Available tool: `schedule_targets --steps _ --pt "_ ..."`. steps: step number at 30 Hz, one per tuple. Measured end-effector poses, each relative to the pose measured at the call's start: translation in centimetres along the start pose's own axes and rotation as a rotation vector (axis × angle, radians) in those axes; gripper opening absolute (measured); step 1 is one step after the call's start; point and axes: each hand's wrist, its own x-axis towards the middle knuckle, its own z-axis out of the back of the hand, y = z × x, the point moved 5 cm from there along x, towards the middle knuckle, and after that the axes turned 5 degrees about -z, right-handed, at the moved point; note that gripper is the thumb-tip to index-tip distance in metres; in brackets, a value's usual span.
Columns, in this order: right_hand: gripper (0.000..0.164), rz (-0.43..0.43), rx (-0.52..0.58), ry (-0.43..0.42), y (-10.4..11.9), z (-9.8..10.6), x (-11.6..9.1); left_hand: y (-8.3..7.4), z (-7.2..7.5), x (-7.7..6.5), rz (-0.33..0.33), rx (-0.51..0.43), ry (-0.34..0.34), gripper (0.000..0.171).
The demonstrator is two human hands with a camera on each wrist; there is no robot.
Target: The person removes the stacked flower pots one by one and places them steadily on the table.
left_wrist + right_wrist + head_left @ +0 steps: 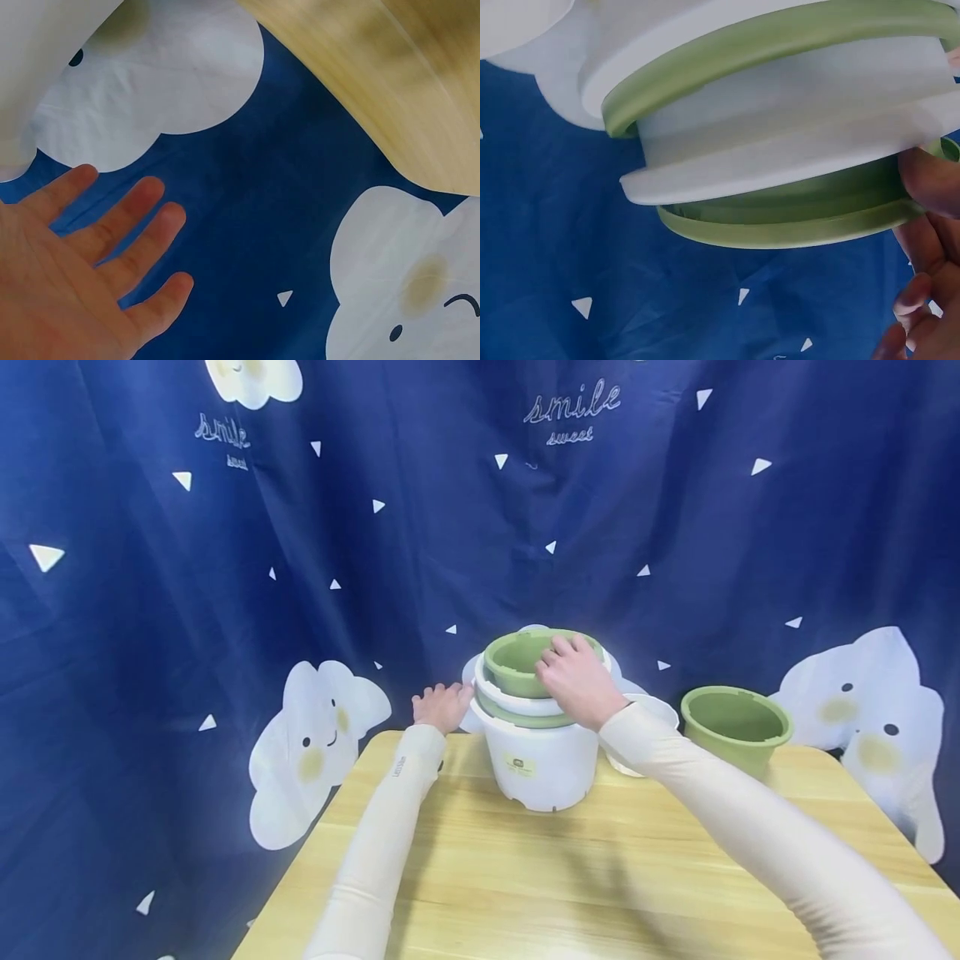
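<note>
A nested stack of pots stands near the table's far edge. At its bottom is a large white pot point(551, 777) with a yellowish label; a green pot's rim point(525, 720) shows inside it, then a white pot point(517, 703). The topmost green pot point(517, 653) sits slightly tilted. My right hand point(579, 681) pinches its rim on the near right, the thumb point(928, 180) on one side and fingers on the other. My left hand point(442, 706) is beside the large pot's left rim, fingers spread in the left wrist view; whether it touches the rim I cannot tell.
Another green pot point(738, 727) stands to the right on the wooden table point(525, 877). A white container point(660, 710), partly hidden by my right forearm, is between it and the stack. A blue curtain point(420, 568) with clouds and triangles hangs behind the table.
</note>
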Motion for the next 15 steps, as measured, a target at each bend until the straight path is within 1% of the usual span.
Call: schedule_targets --steps 6,11,15 --pt "0.016 0.002 -0.048 -0.015 -0.3 0.4 -0.2 -0.5 0.4 -0.4 -0.002 -0.012 -0.024 0.068" --pt "0.013 0.006 -0.060 -0.055 -0.9 1.0 -0.2 -0.1 0.1 -0.2 0.004 -0.012 -0.005 0.074" --pt "0.014 0.006 -0.055 -0.084 -1.5 1.6 -0.1 0.2 -0.1 0.2 0.005 -0.010 0.005 0.073"
